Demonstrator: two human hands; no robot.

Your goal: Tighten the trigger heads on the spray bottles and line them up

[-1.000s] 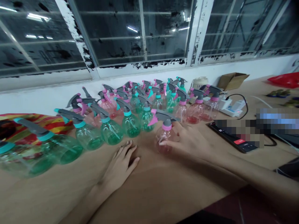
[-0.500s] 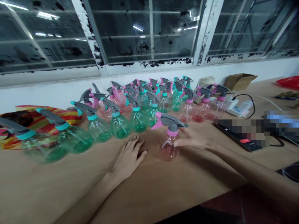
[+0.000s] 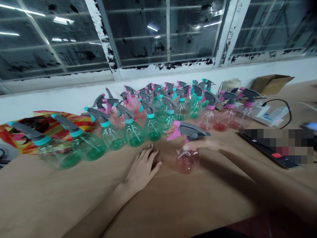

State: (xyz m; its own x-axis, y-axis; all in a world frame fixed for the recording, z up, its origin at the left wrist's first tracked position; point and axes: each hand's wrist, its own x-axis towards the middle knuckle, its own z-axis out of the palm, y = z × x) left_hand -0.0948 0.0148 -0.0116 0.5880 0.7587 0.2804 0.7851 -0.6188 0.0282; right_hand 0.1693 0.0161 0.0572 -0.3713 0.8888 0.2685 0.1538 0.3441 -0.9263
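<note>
Spray bottle (image 3: 187, 160) with pink collar, roughly upright over near-middle of table (image 3: 153, 211); can't tell if base touches. Right hand (image 3: 204, 144) wraps it just below the trigger head, thumb on near side, fingers around far side. Left hand (image 3: 143, 168) palm down on table, fingers slightly spread, just left of bottle, holding nothing. Green bottles (image 3: 134, 135) in a row at left, beyond left hand. Pink bottles (image 3: 220, 119) farther right. Phone (image 3: 281, 159) lies right, partly pixelated.

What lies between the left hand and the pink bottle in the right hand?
Bare brown tabletop lies between the left hand and the pink bottle; the head view shows it.
</note>
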